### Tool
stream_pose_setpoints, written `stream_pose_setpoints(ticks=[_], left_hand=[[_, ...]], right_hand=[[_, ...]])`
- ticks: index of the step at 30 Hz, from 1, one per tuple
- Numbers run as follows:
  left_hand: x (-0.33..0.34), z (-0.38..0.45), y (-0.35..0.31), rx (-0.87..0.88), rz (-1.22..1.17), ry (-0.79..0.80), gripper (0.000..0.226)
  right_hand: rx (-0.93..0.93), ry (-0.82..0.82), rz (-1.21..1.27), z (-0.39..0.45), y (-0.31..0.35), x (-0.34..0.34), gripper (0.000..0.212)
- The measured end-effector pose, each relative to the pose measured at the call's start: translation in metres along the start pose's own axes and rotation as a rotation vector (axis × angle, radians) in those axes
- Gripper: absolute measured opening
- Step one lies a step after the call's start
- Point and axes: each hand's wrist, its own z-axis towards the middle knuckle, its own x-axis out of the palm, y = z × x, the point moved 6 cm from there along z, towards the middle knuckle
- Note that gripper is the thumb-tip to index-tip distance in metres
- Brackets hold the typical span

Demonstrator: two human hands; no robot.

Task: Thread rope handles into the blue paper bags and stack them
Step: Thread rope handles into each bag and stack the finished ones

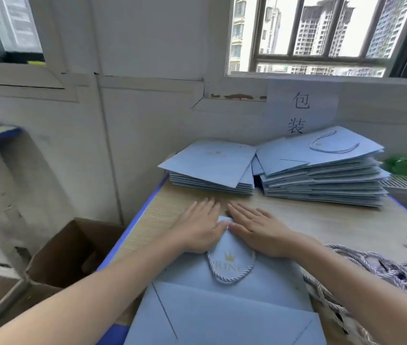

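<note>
Pressing flat, fingers straight, gripping nothing: left hand (pixel 198 226) and right hand (pixel 257 230) on near bag (pixel 227 295), its handle (pixel 231 270) threaded; two stacks (pixel 322 175) far right; ropes (pixel 381 272) near right.

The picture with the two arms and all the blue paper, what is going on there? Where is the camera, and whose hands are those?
There is no machine here. A person wears a camera on the head, so you look down along their own arms. The left hand and the right hand lie flat, fingers straight, pressing the top of a flat light-blue paper bag with a gold crown print. They grip nothing. A white twisted rope handle is already threaded into that bag.

All this rests on a pale wooden table with a blue edge. Farther back are two piles of flat blue bags: the left pile shows no handle on top, the right pile has one. A bundle of loose white ropes waits beside the right arm. A brown cardboard box sits on the floor.
</note>
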Motion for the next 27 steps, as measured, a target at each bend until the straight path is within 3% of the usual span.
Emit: stream_pose_setpoints(ticks=[5,9,14,20,23,25,27], left_hand=[[-0.002,0.0,-0.001,-0.007,-0.053,0.041,0.06],[-0.023,-0.005,0.008,-0.023,-0.264,0.058,0.058],[-0.003,-0.021,0.016,-0.016,-0.103,-0.001,0.065],[-0.019,-0.027,0.016,0.056,-0.329,-0.166,0.092],[-0.031,-0.026,0.016,0.027,-0.445,-0.149,0.058],[-0.047,-0.021,0.01,0.063,-0.351,-0.159,0.039],[-0.076,-0.014,0.001,0.11,-0.197,-0.276,0.033]], right_hand=[[0.001,0.021,0.082,-0.001,0.003,-0.004,0.056],[-0.009,0.033,0.321,-0.005,-0.004,-0.024,0.054],[0.005,-0.041,0.055,-0.016,-0.015,-0.001,0.06],[0.006,-0.119,0.096,-0.017,-0.011,-0.008,0.055],[0.009,-0.148,0.106,-0.022,-0.004,-0.021,0.044],[0.021,-0.142,0.102,-0.023,-0.002,-0.036,0.024],[0.046,-0.173,0.072,-0.024,-0.005,-0.057,0.019]])
